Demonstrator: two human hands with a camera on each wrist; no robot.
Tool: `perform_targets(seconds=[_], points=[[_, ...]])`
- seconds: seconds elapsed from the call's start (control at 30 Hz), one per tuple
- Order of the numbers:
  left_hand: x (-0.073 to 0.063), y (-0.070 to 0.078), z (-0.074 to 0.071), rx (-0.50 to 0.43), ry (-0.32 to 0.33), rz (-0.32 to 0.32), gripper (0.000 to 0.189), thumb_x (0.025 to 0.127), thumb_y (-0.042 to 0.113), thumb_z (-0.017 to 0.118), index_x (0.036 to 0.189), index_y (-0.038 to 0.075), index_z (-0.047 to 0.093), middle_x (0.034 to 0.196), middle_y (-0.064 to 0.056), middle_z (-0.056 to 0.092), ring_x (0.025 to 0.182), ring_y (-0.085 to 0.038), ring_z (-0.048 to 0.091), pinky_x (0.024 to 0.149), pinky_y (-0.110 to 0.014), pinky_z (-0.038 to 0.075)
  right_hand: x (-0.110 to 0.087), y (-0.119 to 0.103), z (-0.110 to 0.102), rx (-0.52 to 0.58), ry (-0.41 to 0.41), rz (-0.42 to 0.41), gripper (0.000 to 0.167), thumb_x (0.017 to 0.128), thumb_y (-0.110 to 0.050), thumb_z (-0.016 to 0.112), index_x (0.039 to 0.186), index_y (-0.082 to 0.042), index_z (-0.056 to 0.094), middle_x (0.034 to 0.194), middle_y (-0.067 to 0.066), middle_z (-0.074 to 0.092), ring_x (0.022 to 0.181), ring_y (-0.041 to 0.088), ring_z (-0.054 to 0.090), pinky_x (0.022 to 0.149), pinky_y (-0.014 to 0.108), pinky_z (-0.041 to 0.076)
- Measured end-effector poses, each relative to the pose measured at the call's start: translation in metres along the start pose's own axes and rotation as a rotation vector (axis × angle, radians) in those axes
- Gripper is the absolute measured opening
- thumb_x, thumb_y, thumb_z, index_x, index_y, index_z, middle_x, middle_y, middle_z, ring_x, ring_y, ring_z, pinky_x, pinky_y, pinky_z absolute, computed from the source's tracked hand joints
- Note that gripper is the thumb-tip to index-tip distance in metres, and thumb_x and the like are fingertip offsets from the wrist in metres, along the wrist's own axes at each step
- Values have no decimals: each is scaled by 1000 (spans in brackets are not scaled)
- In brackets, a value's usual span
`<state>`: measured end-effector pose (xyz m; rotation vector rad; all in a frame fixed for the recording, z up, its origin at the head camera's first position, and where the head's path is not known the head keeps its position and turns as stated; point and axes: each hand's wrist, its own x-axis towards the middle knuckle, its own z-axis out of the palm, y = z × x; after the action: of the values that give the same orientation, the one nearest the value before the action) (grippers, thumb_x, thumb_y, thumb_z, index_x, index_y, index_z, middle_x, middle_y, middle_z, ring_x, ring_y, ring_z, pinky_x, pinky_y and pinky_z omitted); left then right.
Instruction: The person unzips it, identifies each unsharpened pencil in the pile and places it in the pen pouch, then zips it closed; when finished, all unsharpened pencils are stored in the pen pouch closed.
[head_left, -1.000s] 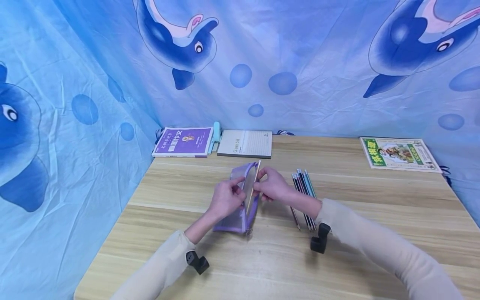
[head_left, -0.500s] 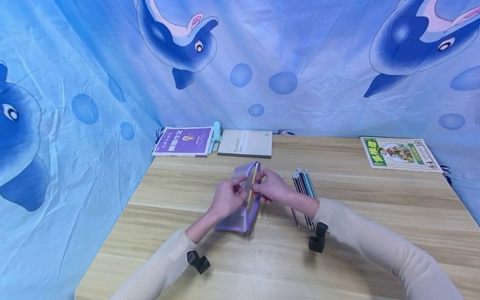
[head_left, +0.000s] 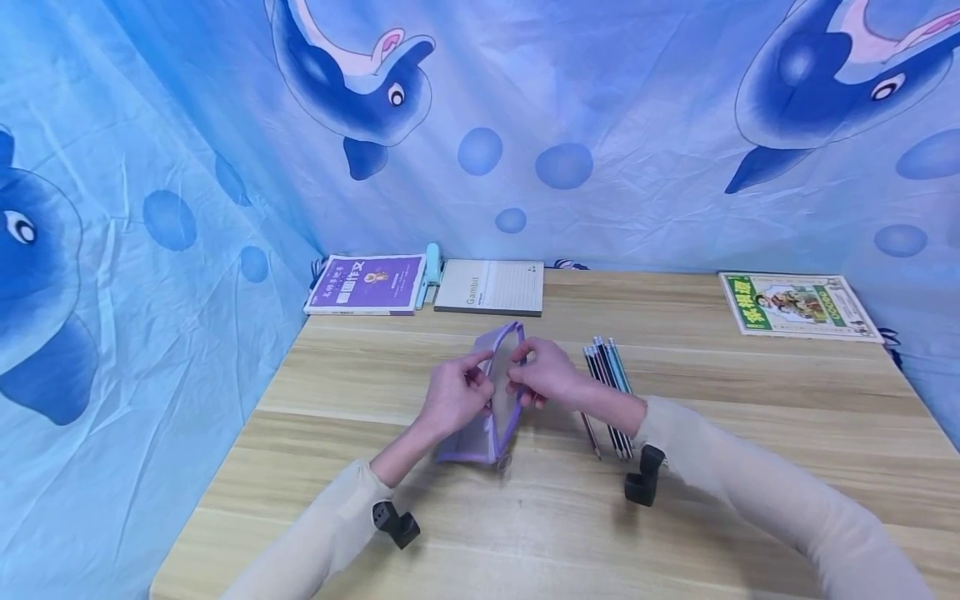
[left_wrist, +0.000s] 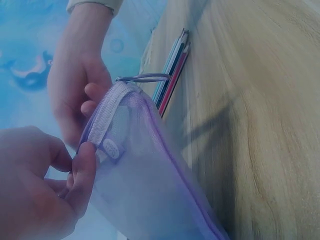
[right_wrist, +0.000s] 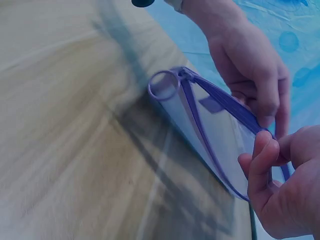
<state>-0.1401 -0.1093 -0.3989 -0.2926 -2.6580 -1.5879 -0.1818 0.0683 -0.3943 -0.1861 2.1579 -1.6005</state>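
Head view: the purple mesh pencil pouch (head_left: 467, 440) sits mid-frame between the hands, its long mouth gaping and running up the picture. The left hand (head_left: 454, 393) pinches the left edge, thumb against finger; the right hand (head_left: 547, 371) curls at the opposite edge, though I can't tell whether it grips. Right of centre, the sharpened pencils (head_left: 604, 367) lie lengthwise on the wood-grain worktop (head_left: 525, 533), the right hand nearer them. Sheer netting, smooth binding, a round pull ring (right_wrist: 149, 89) at one end.

room between pencils (head_left: 604, 367) and green book (head_left: 801, 307), right sleeve (head_left: 750, 483) in front
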Motion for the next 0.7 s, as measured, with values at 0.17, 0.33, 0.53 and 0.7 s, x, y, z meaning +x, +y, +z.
perform_targets(seconds=[0.17,0.33,0.53,0.7], points=[[2,1,0,1,-4,3,52,80,-12,59,132,-11,57,74,-8,63,49,-16,63,47,-36,62,-6,1,-26,-70,16,-14,26,96,-5,59,118,5,51,85,20,71,51,21,61,37,21,46],[2,1,0,7,-7,15,51,80,-12,59,131,-12,57,73,-7,63,49,-18,63,47,-37,62,-15,13,-62,-284,39,-40,17,94,-8,60,108,3,58,80,18,70,55,27,64,40,26,51],[2,0,2,9,-5,14,50,80,-12,59,130,-12,58,73,-7,63,48,-17,63,46,-35,61,-27,34,-92,-461,39,-84,8,91,-4,58,92,3,62,66,12,66,48,18,62,38,27,51],[2,-1,4,9,-8,20,50,80,-11,60,130,-12,58,72,-6,63,48,-16,63,44,-30,60,-33,46,-102,-521,22,-47,7,92,-2,60,88,3,63,61,8,63,46,18,62,38,29,54]])
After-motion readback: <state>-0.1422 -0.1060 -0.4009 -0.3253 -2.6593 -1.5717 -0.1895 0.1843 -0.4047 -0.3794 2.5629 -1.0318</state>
